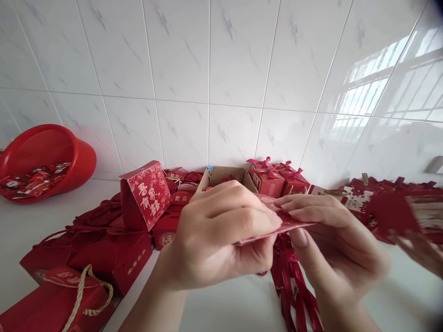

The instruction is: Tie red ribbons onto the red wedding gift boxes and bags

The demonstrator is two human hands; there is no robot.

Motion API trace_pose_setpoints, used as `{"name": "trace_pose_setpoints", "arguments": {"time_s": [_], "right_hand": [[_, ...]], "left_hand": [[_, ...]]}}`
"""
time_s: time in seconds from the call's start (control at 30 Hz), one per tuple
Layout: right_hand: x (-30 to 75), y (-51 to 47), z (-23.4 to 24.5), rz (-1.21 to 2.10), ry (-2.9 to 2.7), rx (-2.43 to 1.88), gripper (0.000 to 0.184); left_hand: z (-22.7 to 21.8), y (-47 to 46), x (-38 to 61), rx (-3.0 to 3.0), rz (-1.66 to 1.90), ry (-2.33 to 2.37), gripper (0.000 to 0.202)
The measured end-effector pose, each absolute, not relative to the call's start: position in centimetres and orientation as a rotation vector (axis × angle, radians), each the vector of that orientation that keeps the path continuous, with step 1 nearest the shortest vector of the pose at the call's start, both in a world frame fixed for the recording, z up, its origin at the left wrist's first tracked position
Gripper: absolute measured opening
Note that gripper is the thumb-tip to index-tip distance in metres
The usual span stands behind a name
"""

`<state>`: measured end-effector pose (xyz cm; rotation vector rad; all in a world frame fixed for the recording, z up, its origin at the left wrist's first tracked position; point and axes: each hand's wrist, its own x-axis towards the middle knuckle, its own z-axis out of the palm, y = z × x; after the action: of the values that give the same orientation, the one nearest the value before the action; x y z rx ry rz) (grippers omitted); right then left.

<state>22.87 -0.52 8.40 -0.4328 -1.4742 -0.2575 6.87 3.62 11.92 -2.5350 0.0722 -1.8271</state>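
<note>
Between my hands, in the middle of the view, is a flat piece of red printed cardboard, seen almost edge-on. My left hand is closed on its left part, fingers over the top and thumb below. The right end is pinched by my right hand, thumb underneath and fingers on top. Much of the cardboard is hidden behind my fingers. Just below it, dark red ribbons lie on the white tabletop.
Red gift boxes crowd the left, with a patterned box on top. A tilted red basin holds small packets. Behind my hands stand an open carton and ribboned boxes. Another person's hand is at right, near red packaging.
</note>
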Motion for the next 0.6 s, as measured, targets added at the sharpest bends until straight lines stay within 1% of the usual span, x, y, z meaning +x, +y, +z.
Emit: {"name": "trace_pose_setpoints", "arguments": {"time_s": [0.23, 0.6], "right_hand": [[22.7, -0.2, 8.3, -0.291, -1.469, -0.414, 0.026], [22.2, -0.1, 8.0, -0.292, -1.454, -0.338, 0.024]], "left_hand": [[12.6, 3.3, 6.4, -2.507, -1.702, 0.089, 0.022], [12.5, 3.2, 5.6, -2.63, -1.614, 0.126, 0.023]]}}
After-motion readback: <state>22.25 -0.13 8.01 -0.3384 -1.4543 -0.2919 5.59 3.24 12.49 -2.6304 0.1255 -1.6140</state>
